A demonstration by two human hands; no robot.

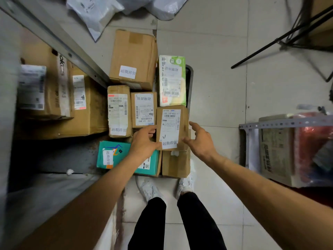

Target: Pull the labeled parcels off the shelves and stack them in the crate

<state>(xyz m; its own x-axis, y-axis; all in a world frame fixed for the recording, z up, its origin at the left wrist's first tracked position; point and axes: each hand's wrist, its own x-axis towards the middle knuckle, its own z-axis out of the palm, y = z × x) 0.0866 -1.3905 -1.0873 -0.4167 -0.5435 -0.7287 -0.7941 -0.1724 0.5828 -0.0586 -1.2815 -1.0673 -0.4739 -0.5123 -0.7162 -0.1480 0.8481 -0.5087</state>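
The left hand (pixel 144 140) holds the left edge of a small brown parcel (pixel 171 127). The right hand (pixel 201 139) is spread wide, its thumb touching the parcel's right side. The parcel lies on top of other parcels (pixel 144 109) in the dark crate (pixel 189 82).

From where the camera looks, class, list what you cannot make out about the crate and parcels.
Head view:
- crate: parcels hide all but a dark rim.
- top parcel: label print too small.
- shelf parcels: blurred at the left edge.
- right shelf: cut off by the frame.
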